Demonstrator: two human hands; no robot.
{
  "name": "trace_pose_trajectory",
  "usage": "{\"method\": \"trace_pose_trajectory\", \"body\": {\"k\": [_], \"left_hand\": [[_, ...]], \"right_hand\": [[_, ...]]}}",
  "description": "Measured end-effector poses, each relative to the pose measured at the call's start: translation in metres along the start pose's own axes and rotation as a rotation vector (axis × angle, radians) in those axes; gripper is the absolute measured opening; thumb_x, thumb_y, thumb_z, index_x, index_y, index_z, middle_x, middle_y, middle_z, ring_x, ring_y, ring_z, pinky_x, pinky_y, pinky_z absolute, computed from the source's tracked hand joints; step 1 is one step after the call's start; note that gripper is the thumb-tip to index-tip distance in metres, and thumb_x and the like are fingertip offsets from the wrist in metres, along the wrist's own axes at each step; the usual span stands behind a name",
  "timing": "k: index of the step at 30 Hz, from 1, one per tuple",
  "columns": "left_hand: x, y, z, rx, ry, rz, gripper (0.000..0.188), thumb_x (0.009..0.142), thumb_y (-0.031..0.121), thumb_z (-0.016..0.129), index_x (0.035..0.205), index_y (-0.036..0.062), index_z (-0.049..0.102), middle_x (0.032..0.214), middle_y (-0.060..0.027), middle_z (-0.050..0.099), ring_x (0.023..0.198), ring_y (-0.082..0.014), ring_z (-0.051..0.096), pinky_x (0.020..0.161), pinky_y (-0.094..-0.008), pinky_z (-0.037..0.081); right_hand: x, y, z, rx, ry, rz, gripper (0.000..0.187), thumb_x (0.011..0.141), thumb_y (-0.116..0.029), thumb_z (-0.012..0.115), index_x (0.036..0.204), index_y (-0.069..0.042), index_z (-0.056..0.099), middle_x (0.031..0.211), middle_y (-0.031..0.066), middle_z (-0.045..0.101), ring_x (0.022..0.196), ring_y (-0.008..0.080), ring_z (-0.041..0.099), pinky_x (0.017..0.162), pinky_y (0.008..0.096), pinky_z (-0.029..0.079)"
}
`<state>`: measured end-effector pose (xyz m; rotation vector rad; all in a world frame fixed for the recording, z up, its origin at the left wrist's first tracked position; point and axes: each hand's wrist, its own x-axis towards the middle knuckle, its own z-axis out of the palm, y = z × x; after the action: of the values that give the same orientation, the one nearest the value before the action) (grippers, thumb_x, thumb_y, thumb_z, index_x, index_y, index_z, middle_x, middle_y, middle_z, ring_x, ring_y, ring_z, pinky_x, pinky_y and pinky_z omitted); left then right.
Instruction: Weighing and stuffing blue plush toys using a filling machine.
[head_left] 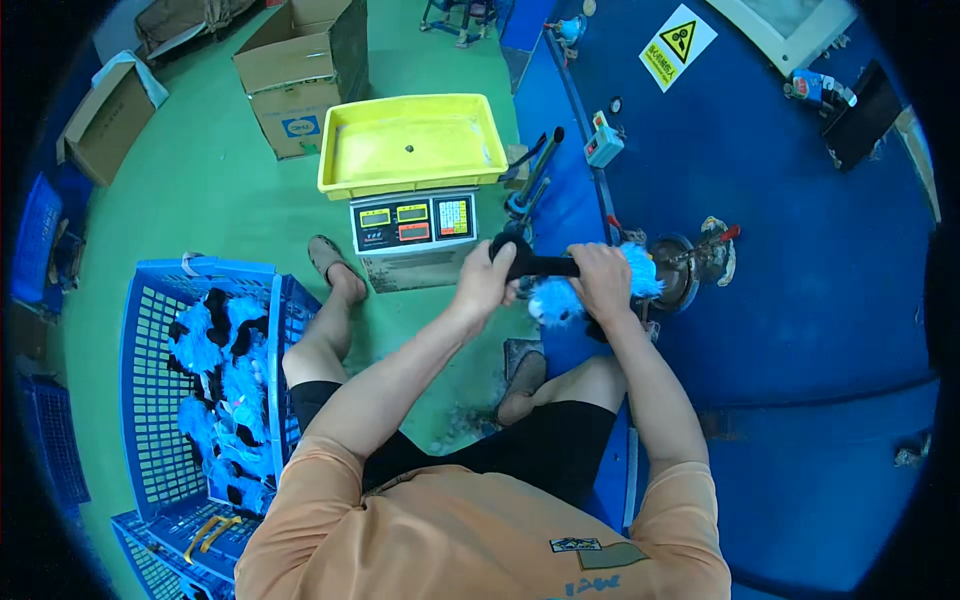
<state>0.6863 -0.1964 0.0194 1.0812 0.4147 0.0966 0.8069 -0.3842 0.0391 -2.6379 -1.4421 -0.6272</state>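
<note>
A fluffy blue plush toy [555,302] with black limbs is held in front of me, close to the blue machine's metal nozzle [678,275]. My left hand [485,282] is closed on the rounded end of one black limb. That limb [550,266] is stretched straight across to my right hand [604,280], which is wrapped round the toy where the limb meets the blue fur. More blue fur shows right of that hand, beside the nozzle. Whether the toy touches the nozzle cannot be made out, since my right hand and the fur hide that spot.
A blue basket [150,400] of similar plush pieces [225,345] stands at my left. Ahead, a yellow tray [400,185] rests on a weighing scale [415,225], with a cardboard box [290,110] behind. The blue machine [780,300] fills the right, with a control box [603,145] on it.
</note>
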Motion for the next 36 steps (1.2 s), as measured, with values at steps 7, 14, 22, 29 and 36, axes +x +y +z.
{"method": "trace_pose_trajectory", "body": {"k": [7,14,22,29,36], "left_hand": [[-0.013,0.004,-0.003,0.395,0.015,0.197,0.02,0.101,0.018,0.056,0.107,-0.0007,0.055,0.076,-0.0078,0.062,0.061,-0.0162,0.063,0.053,-0.0256,0.049],[-0.023,0.001,-0.023,-0.211,0.054,-0.034,0.019,0.1,0.016,0.057,0.109,-0.0012,0.054,0.079,-0.0112,0.066,0.062,-0.0154,0.064,0.054,-0.0231,0.051],[-0.046,-0.003,-0.047,-0.394,0.196,0.023,0.022,0.1,0.016,0.056,0.11,-0.0036,0.054,0.08,-0.0137,0.067,0.062,-0.0158,0.065,0.056,-0.0228,0.054],[-0.055,-0.012,-0.056,-0.501,0.219,0.116,0.027,0.099,0.017,0.058,0.116,-0.0037,0.054,0.087,-0.0131,0.067,0.069,-0.015,0.065,0.063,-0.0227,0.054],[-0.048,-0.091,-0.074,0.013,0.224,0.428,0.043,0.097,0.018,0.061,0.133,-0.0014,0.05,0.107,-0.013,0.065,0.091,-0.0178,0.063,0.082,-0.0286,0.053]], "right_hand": [[0.004,0.004,-0.003,0.018,0.011,-0.078,0.04,0.069,-0.024,0.081,0.102,-0.014,0.061,0.087,0.0038,0.06,0.081,0.0247,0.06,0.08,0.0371,0.046],[0.015,-0.007,-0.008,0.119,0.078,-0.224,0.031,0.083,-0.039,0.071,0.095,-0.012,0.059,0.084,0.0038,0.061,0.079,0.0238,0.06,0.076,0.0359,0.047],[0.036,-0.038,-0.008,0.074,-0.059,-0.266,0.036,0.087,-0.046,0.065,0.088,-0.012,0.055,0.08,0.0041,0.062,0.074,0.0248,0.061,0.07,0.0351,0.048],[0.044,-0.056,-0.008,0.119,-0.08,-0.249,0.037,0.088,-0.046,0.064,0.088,-0.011,0.056,0.077,0.0073,0.063,0.071,0.0283,0.063,0.067,0.0389,0.049],[0.073,-0.107,-0.028,0.347,-0.273,0.213,0.045,0.093,-0.049,0.059,0.089,-0.004,0.057,0.076,0.0154,0.067,0.07,0.0375,0.066,0.067,0.0464,0.052]]}}
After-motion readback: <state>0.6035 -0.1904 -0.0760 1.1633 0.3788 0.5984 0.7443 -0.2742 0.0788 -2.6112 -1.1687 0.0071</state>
